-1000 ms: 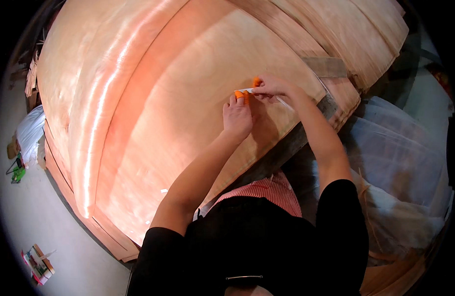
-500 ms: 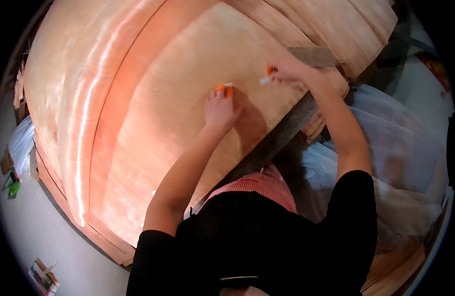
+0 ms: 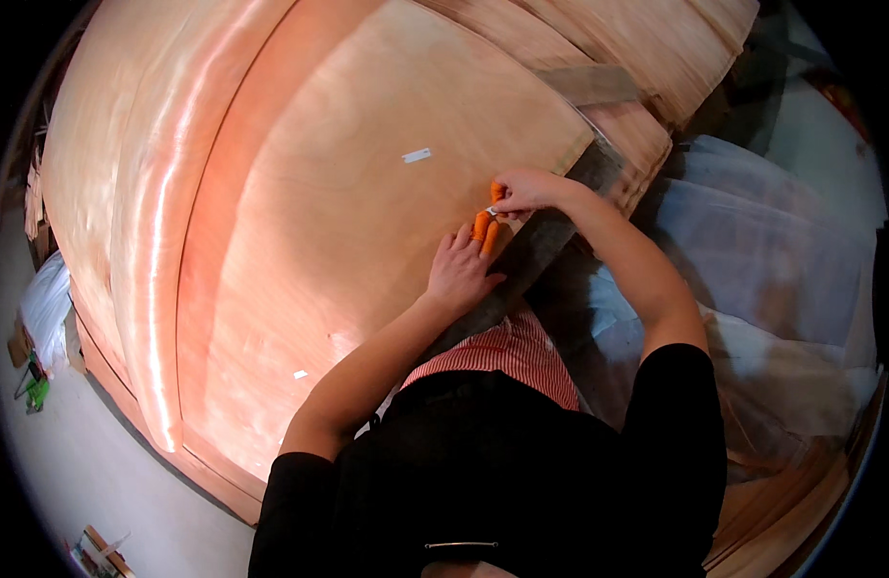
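Note:
Beneath both hands spreads a large pale wood veneer sheet [image 3: 367,222]. My left hand [image 3: 454,270] rests on it close to the near right edge, fingers stretched out, with orange finger covers [image 3: 482,229] on some fingertips. Just beyond them, my right hand [image 3: 526,193] pinches a small white strip [image 3: 493,210], seemingly tape, held at the left fingertips. An orange cover also shows on a right finger. Another white strip [image 3: 417,154] lies on the veneer farther up, apart from both hands. A smaller white piece [image 3: 300,374] sits near my left forearm.
A shiny curved veneer sheet [image 3: 170,231] rises along the left. More wood sheets [image 3: 647,48] are stacked at the far right, beside a grey block [image 3: 587,85]. Translucent plastic sheeting [image 3: 753,260] lies right of me. A green object [image 3: 37,393] is on the floor [image 3: 69,462] at left.
My left hand has moved right and nearer to the edge, uncovering the white strip. My right hand has come down and left to meet its fingertips.

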`<action>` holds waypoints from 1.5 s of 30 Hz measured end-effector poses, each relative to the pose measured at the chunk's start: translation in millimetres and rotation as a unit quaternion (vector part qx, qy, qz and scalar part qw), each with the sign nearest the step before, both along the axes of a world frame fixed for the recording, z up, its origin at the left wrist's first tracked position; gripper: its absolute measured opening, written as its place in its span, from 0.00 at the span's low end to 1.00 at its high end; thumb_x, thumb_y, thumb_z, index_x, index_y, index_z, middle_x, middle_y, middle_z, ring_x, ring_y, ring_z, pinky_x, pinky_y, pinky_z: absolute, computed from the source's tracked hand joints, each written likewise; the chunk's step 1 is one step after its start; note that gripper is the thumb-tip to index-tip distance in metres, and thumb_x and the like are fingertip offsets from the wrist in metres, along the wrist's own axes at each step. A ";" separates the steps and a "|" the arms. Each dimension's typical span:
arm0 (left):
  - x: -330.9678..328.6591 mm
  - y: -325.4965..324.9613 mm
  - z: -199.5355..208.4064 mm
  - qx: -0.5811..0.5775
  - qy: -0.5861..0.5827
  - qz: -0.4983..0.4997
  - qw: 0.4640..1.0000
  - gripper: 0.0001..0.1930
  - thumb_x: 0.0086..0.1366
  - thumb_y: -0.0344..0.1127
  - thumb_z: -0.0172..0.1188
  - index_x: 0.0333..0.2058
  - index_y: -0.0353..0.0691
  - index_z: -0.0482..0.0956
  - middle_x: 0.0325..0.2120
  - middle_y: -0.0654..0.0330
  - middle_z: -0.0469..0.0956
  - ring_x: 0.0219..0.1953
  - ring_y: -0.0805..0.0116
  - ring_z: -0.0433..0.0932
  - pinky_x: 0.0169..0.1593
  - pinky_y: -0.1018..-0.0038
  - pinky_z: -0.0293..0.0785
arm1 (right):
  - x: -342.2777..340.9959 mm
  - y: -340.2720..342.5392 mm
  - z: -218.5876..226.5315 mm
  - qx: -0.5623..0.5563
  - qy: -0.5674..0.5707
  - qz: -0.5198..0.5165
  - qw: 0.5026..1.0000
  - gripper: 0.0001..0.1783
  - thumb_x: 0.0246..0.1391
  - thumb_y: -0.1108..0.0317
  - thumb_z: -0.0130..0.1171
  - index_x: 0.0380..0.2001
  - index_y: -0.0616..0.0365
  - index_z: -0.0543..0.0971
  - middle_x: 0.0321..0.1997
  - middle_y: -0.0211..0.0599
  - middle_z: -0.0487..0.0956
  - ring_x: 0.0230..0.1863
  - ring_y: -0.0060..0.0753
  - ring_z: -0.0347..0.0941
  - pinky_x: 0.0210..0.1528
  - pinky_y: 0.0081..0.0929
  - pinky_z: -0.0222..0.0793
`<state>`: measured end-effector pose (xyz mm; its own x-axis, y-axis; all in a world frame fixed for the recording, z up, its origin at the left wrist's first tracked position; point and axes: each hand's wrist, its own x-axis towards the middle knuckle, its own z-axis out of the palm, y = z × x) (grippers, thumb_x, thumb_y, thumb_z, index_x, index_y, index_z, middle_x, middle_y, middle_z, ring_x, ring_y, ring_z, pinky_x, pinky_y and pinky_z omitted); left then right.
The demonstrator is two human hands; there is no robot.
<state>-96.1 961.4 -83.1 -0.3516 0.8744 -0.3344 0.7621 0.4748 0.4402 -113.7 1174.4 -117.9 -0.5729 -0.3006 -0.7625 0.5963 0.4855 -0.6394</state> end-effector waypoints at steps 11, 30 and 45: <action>11.1 -3.1 -6.4 0.032 0.045 0.031 0.998 0.35 0.51 0.55 0.55 0.51 0.33 0.66 0.47 0.51 0.68 0.54 0.57 0.61 0.55 0.65 0.56 | 6.8 -8.8 3.1 0.183 0.173 0.121 0.960 0.13 0.41 0.60 0.57 0.25 0.60 0.75 0.23 0.42 0.77 0.21 0.37 0.74 0.26 0.31 0.69; 1.3 26.3 -18.1 -0.043 0.100 -0.021 0.994 0.38 0.43 0.58 0.61 0.48 0.35 0.68 0.43 0.56 0.66 0.47 0.62 0.62 0.41 0.71 0.64 | -48.8 60.4 39.4 0.444 0.374 0.176 0.795 0.07 0.44 0.66 0.51 0.26 0.57 0.75 0.26 0.43 0.76 0.30 0.43 0.74 0.30 0.39 0.67; -121.9 -279.1 28.5 0.100 0.174 0.421 0.885 0.23 0.56 0.38 0.55 0.50 0.42 0.63 0.40 0.49 0.70 0.41 0.54 0.70 0.45 0.65 0.68 | 132.6 -18.6 -0.8 -0.309 0.000 -0.539 0.783 0.10 0.57 0.63 0.47 0.33 0.59 0.71 0.19 0.27 0.67 0.19 0.21 0.61 0.28 0.21 0.66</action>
<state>-218.0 682.2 -54.5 -0.9576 0.2830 0.0543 0.2814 0.8775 0.3883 18.9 1155.8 -118.7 -0.7480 0.0460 -0.6621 0.4467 -0.7029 -0.5536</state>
